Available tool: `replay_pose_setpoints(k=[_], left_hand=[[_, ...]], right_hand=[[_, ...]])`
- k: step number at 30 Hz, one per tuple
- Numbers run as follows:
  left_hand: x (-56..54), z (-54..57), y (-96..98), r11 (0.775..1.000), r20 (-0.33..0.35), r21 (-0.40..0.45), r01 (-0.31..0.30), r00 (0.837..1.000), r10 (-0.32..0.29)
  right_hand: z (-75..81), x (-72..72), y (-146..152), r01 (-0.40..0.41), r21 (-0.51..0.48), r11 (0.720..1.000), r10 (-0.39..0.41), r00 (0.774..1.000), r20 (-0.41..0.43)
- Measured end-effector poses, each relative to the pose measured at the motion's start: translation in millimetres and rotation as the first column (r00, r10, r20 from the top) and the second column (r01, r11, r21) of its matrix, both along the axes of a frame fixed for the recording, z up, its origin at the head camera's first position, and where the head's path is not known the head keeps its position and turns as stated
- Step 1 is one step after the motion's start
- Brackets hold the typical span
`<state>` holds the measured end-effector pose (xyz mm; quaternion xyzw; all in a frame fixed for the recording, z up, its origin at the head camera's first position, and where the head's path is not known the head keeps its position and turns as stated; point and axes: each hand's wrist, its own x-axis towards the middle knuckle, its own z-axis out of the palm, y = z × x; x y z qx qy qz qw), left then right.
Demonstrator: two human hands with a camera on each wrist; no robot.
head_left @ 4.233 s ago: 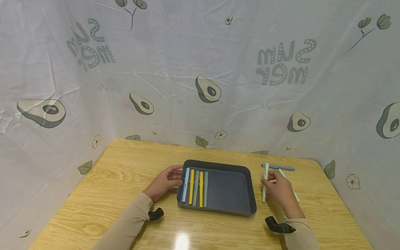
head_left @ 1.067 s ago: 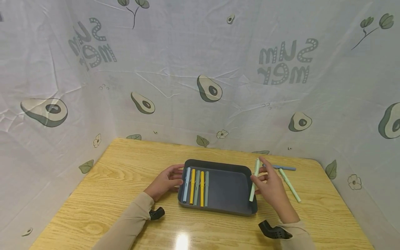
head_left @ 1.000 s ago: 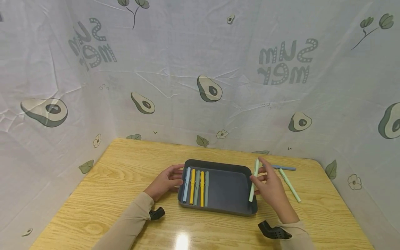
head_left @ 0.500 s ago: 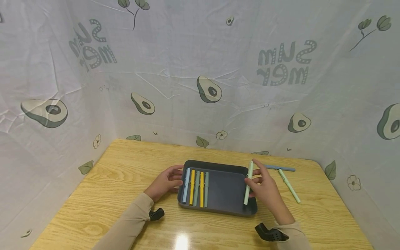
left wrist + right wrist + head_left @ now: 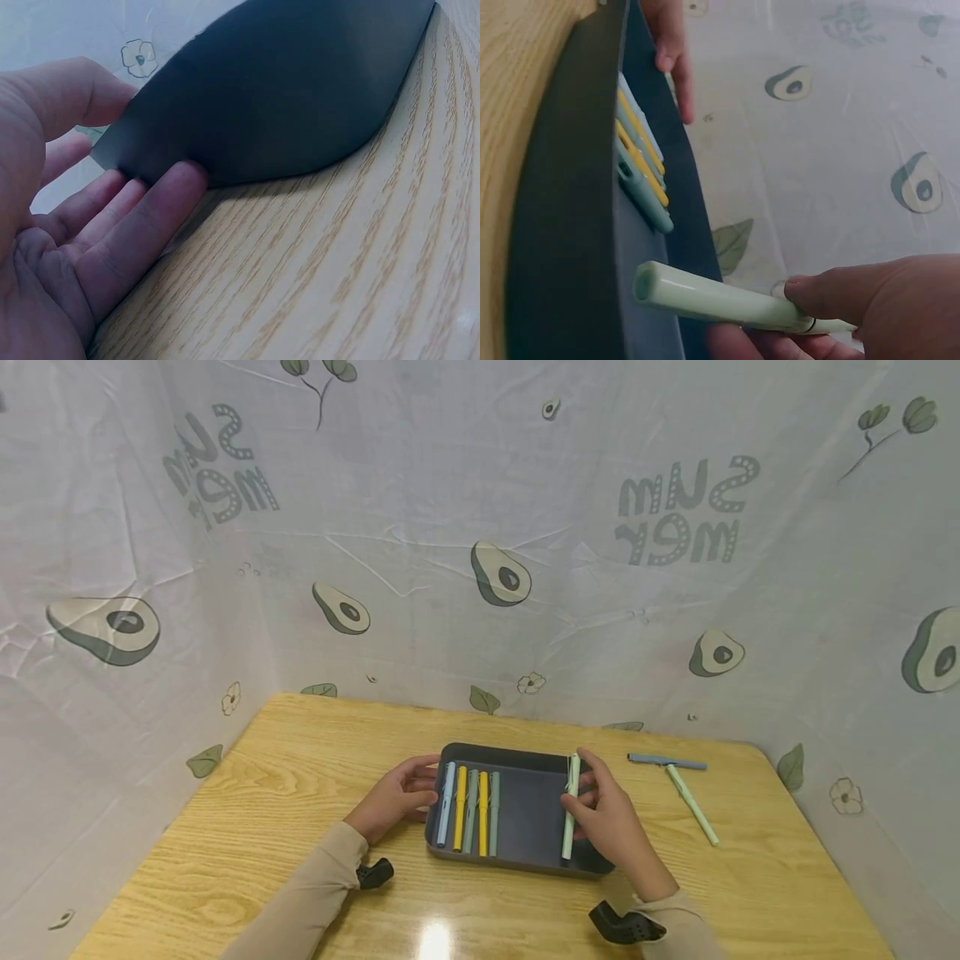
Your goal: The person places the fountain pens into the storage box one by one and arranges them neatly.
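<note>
My right hand (image 5: 607, 814) pinches a pale green capped pen (image 5: 572, 810) between thumb and fingers, over the right part of a dark grey tray (image 5: 525, 867). In the right wrist view the pen's blunt end (image 5: 643, 285) points toward the tray. My left hand (image 5: 397, 797) holds the tray's left side, thumb at the rim and fingertips (image 5: 187, 176) against the outer wall. Inside the tray, side by side at the left, lie a light blue pen (image 5: 446, 806), two yellow pens (image 5: 459, 810) and two grey-green pens (image 5: 494, 814).
Right of the tray, a blue pen (image 5: 667, 762) lies crosswise on the wooden table (image 5: 300, 760). Another pale green pen (image 5: 692, 804) lies slanted, its upper end close to the blue one. A white curtain (image 5: 420, 635) printed with avocados hangs behind the table.
My right hand has carried the pale green pen leftward from the table at the right, past the tray's right rim, to over its inside. My left hand and the other pens have stayed put.
</note>
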<state>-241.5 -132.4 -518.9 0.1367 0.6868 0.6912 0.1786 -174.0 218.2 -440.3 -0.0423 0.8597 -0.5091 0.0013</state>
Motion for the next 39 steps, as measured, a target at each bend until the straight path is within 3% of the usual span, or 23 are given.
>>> replay_pose_setpoints(k=[8,16,24,30,39], left_hand=[[-1.8,-1.4,-1.1,1.000,-0.004,-0.009,-0.002,1.000,0.002],[-1.6,-1.4,-1.2,1.000,-0.007,0.004,-0.007,1.000,0.008],[-1.1,-2.0,-0.3,1.000,-0.005,0.012,-0.004,1.000,0.005],[-1.7,-3.9,0.0,1.000,-0.009,0.016,0.000,1.000,0.000],[-0.3,-2.3,-1.1,1.000,-0.008,0.013,-0.007,1.000,0.007]], right_hand=[[-9.2,-6.9,-19.5,0.030,0.013,0.999,-0.030,0.999,0.031],[-20.1,-15.3,-32.0,0.049,0.100,0.994,-0.057,0.996,0.074],[-24.5,-19.2,-49.1,-0.010,0.198,0.980,-0.018,0.990,0.138],[-29.2,-21.6,-55.0,-0.029,0.258,0.966,-0.007,0.991,0.137],[-29.7,-23.8,-59.2,-0.037,0.245,0.969,0.001,0.989,0.146]])
